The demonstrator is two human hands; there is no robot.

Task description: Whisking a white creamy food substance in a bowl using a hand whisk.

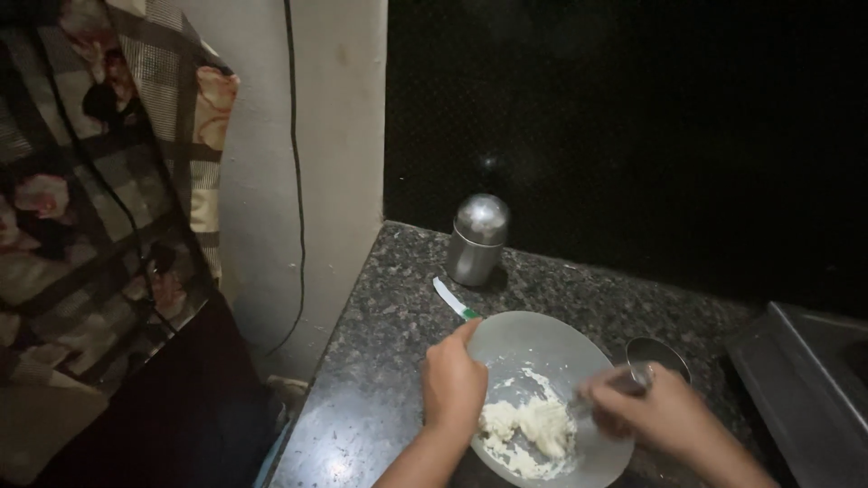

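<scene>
Right hand (665,411) was closed around a small steel cup (638,378), tipped over the right rim of the plate (542,339). It's blurry there, so I couldn't tell whether anything was coming out. Left hand (455,384) was resting on the near-left rim of the plate with the fingers curled loosely down by the dough (529,425), not really pinching anything, more steadying and touching the edge of the lump.

The dough sat in the near half of the plate, shaggy and pale, with floury bits smeared around it. The plate was on the dark speckled counter (389,361), close to the near edge.

My take on doing this bit well: tip the cup gently and add only a little at a time, keep the other hand working the lump so the wet and dry parts come together, and keep the plate held still so it doesn't slide.

Just beyond the plate on the left lay a knife (454,301) with a green handle, partly tucked behind the rim. Farther back stood a steel canister (477,239) with a domed lid. A steel bowl (660,351) sat right of the plate, and a metal tray edge (796,380) at far right.
</scene>
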